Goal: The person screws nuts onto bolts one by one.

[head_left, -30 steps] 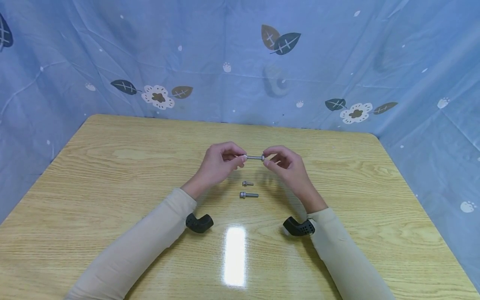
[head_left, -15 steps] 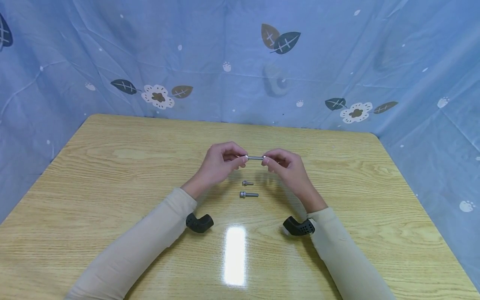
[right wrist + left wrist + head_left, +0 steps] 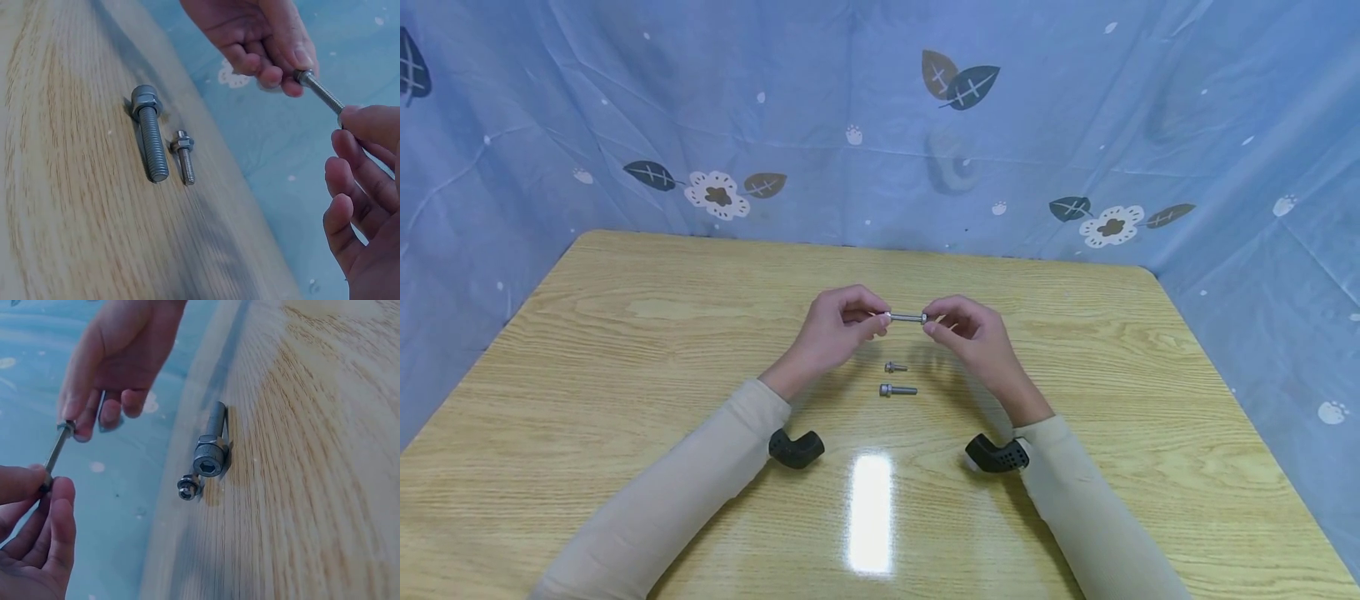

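Note:
A slim silver bolt is held level above the table between both hands. My left hand pinches its head end between thumb and fingers. At the other end, the thumb and forefinger of my right hand pinch a hex nut on the thread. Below the hands lie two more bolts on the table, side by side. The shorter, thinner bolt has a nut up near its head. Closer to the body is a thick socket-head bolt, also with a nut against its head.
The wood-grain table carries these parts. A blue curtain with leaf and flower prints hangs behind its far edge. Black curved pieces sit at both wrists, over the table.
The right fingertips covered the nut half a second ago; now it shows again at their tips. Both hands and the bolt have shifted very slightly left. The two lying bolts stay put.

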Demonstrator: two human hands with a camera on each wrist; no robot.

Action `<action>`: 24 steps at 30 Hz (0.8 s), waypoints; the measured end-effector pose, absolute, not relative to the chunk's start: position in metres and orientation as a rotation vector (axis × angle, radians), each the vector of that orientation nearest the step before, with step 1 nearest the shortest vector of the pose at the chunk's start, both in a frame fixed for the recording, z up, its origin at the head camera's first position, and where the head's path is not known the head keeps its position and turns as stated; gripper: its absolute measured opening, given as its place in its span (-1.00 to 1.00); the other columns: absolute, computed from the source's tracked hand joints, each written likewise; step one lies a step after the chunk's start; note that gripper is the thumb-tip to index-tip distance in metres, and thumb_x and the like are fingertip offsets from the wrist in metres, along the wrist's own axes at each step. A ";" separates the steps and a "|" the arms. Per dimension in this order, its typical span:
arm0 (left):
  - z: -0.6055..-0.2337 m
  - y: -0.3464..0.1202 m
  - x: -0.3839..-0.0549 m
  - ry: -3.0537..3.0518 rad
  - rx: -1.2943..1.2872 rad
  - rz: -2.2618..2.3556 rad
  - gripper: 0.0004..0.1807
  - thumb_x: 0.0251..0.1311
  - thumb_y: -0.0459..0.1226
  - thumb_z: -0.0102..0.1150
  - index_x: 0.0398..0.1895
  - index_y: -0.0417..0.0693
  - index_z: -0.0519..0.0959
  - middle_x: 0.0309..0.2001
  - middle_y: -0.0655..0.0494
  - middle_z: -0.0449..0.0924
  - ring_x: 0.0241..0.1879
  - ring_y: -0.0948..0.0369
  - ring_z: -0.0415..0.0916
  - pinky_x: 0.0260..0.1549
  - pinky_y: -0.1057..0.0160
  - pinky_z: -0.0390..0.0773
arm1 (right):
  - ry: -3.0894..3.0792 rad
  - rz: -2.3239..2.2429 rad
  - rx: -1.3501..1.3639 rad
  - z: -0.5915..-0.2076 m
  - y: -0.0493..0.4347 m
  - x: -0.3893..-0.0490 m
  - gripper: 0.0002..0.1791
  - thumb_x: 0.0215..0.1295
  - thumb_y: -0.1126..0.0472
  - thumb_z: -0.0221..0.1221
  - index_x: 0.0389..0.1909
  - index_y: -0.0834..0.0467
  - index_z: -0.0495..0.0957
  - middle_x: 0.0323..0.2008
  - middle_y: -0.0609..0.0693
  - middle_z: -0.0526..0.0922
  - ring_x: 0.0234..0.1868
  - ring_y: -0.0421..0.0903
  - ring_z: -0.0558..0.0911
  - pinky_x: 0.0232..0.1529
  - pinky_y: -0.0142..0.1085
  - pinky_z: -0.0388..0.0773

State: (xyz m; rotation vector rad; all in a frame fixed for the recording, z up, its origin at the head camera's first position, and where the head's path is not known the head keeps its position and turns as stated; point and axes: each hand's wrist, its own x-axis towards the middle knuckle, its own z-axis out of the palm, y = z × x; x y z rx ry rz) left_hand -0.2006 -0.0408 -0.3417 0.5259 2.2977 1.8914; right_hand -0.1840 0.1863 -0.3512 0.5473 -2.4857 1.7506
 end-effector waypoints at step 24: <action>-0.340 -0.041 -0.199 2.331 0.538 1.877 -0.93 0.23 -0.35 0.25 -0.25 -0.10 0.65 -0.31 -0.06 0.68 -0.30 0.01 0.66 -0.22 -0.03 0.65 | -2.461 1.735 0.572 -0.346 0.181 -0.181 -0.79 0.28 0.39 0.19 -0.07 0.27 0.56 -0.21 0.10 0.63 -0.31 -0.16 0.58 -0.31 -0.33 0.56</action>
